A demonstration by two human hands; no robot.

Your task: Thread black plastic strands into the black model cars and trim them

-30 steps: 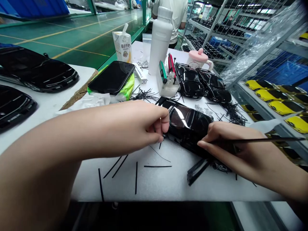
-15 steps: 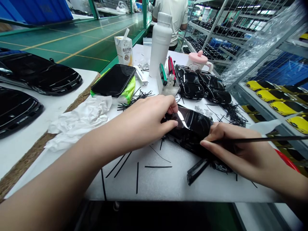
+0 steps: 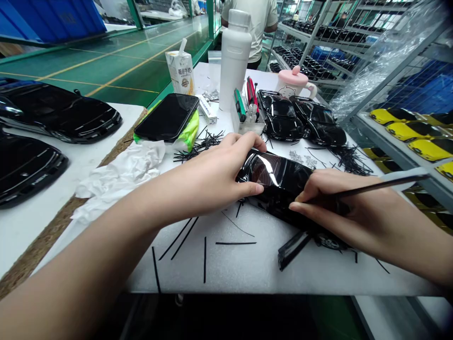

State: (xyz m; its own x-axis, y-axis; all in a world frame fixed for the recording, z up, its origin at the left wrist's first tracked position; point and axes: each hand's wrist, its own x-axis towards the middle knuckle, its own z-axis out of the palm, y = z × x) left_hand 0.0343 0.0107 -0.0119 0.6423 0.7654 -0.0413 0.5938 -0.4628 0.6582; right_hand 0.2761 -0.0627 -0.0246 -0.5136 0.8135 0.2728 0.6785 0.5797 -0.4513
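Observation:
A glossy black model car point(image 3: 283, 177) lies on the white table between my hands. My left hand point(image 3: 233, 165) rests on its left end, thumb and fingers apart across the body and gripping it. In my right hand point(image 3: 336, 203) is a thin dark stick point(image 3: 382, 185), pinched between thumb and fingers, its rear end pointing right. The stick's tip is hidden at the car's side. Below the car lies a black strip-like piece point(image 3: 292, 250), and thin black strips point(image 3: 236, 243) are scattered on the table.
Behind the car stand a white bottle point(image 3: 235, 61), a tool holder point(image 3: 249, 123), a pink-lidded mug point(image 3: 293, 84) and two black model cars point(image 3: 283, 115). Left are a phone point(image 3: 168, 117), crumpled tissue point(image 3: 123, 172) and larger black cars point(image 3: 67, 111). Yellow cars point(image 3: 421, 132) fill the right rack.
My left fingers have spread a little over the car. The stick in my right hand has tilted, its rear end higher. The view has shifted slightly.

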